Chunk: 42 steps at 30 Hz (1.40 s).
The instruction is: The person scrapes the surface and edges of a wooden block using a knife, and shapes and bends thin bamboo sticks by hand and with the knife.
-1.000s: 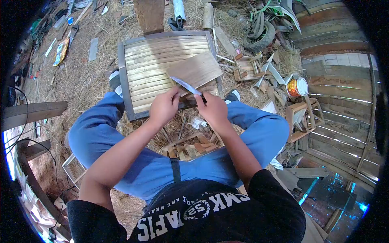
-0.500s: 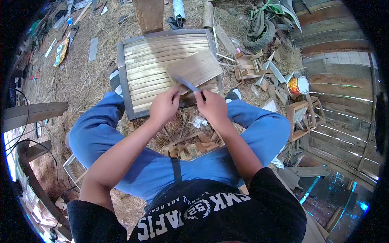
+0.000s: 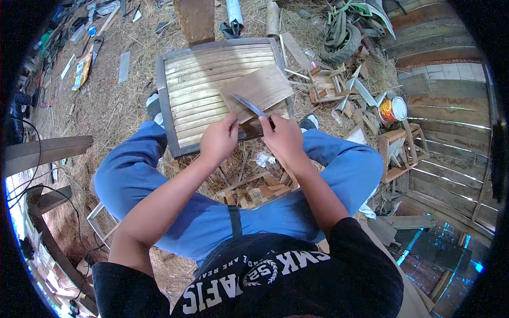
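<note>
Fingers (image 3: 265,127) of the right hand (image 3: 286,141) are wrapped round the dark handle of a knife (image 3: 247,105), its blade slanting up and left over a flat wooden board (image 3: 262,87). Left hand's (image 3: 218,140) fingers are in a narrow pinch just beside it, can't tell if anything's in there. Board's lying tilted on a slatted panel (image 3: 193,100) just past both hands. Bunch of wood offcuts (image 3: 254,195) nearer the body, and a tin can (image 3: 393,109) well off right.
</note>
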Available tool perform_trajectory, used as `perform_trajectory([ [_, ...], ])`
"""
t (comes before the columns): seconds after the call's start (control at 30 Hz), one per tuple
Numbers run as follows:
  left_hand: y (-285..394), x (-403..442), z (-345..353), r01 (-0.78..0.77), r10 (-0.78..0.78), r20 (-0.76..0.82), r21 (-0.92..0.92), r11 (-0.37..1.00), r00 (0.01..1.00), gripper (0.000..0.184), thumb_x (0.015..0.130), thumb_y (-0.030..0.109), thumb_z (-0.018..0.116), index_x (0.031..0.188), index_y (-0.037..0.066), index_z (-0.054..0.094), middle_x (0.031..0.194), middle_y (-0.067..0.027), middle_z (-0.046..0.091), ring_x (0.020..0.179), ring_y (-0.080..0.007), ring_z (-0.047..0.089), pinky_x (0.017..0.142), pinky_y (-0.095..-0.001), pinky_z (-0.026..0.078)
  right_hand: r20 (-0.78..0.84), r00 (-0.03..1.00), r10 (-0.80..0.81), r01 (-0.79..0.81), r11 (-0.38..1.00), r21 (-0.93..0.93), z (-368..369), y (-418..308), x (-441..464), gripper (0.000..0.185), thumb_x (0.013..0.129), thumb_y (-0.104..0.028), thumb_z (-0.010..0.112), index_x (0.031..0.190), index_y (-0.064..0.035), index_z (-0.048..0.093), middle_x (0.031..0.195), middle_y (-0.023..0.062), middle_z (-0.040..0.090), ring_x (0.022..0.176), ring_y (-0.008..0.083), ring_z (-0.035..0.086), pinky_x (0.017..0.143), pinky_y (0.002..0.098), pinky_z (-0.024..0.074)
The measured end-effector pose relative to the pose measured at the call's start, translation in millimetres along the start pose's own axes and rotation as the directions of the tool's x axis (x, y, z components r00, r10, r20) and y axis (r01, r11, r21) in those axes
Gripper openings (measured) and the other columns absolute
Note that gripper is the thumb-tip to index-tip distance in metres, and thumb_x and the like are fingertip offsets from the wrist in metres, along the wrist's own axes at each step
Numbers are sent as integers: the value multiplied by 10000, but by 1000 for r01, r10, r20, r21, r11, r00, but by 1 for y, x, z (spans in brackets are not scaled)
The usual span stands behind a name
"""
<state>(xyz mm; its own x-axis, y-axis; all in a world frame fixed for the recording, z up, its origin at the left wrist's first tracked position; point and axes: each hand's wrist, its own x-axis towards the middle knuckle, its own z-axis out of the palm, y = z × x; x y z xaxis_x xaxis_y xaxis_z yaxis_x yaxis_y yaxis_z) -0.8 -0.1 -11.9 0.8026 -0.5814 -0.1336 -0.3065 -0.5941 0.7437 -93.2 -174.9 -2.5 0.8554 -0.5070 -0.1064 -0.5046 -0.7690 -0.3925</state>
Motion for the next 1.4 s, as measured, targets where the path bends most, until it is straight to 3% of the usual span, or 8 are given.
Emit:
perform_trajectory([
  [0.1,5,-1,-2,15,-16,-14,-11,1000,1000,178,930,207,587,1056,91,637,855,-252,663,810,-466,642,703,-546,496,22,994,-104,105,991,-81,2,-6,-8,448,945,-486,558,806,-71,652,694,204,666,677,424,669,619,528,527],
  [0.23,2,-2,-1,-16,16,-15,21,1000,1000,179,928,194,580,1063,90,635,844,-258,658,803,-470,636,706,-564,485,-44,998,43,-44,999,-14,-7,-1,3,438,941,-461,577,760,-69,643,691,207,664,684,432,669,625,537,523],
  [0.27,2,-2,-1,-30,30,-18,22,999,999,179,928,190,578,1065,89,634,838,-260,655,798,-471,634,705,-568,481,-42,999,17,-14,998,59,-6,-6,0,424,938,-448,579,754,-71,637,702,202,668,675,430,666,619,537,521],
  [0.37,5,-2,-1,-11,11,-12,7,1000,1000,176,927,183,571,1061,86,634,833,-260,654,795,-472,632,701,-571,478,-23,992,-120,120,993,-6,13,-8,-12,414,932,-446,586,756,-76,643,690,194,665,656,429,659,603,537,517],
  [0.83,0,-3,1,-49,51,-52,34,998,997,113,933,195,568,975,103,619,786,-221,662,747,-446,644,653,-565,487,27,999,21,-22,999,39,-2,3,1,449,953,-476,552,834,-54,652,685,203,656,702,440,659,629,541,513],
  [1.0,0,-1,3,-51,51,-49,12,999,997,117,935,204,562,968,103,612,785,-221,660,751,-452,642,647,-570,484,20,996,-91,92,995,-43,5,-7,-6,454,960,-469,536,786,-62,637,722,216,667,696,425,667,619,527,522],
  [1.33,6,-3,0,-41,42,-22,61,997,999,118,939,209,559,977,110,610,787,-212,668,748,-442,651,652,-569,496,35,997,-65,67,996,-66,-7,-13,-7,445,958,-468,541,798,-66,644,730,213,669,700,426,663,630,533,518],
  [1.4,5,-4,-2,-28,29,-21,59,998,999,118,939,210,558,978,111,608,787,-213,667,752,-441,651,654,-571,495,-23,998,55,-55,998,-6,-14,-13,-7,438,958,-474,544,821,-76,665,739,208,672,708,423,664,634,532,515],
])
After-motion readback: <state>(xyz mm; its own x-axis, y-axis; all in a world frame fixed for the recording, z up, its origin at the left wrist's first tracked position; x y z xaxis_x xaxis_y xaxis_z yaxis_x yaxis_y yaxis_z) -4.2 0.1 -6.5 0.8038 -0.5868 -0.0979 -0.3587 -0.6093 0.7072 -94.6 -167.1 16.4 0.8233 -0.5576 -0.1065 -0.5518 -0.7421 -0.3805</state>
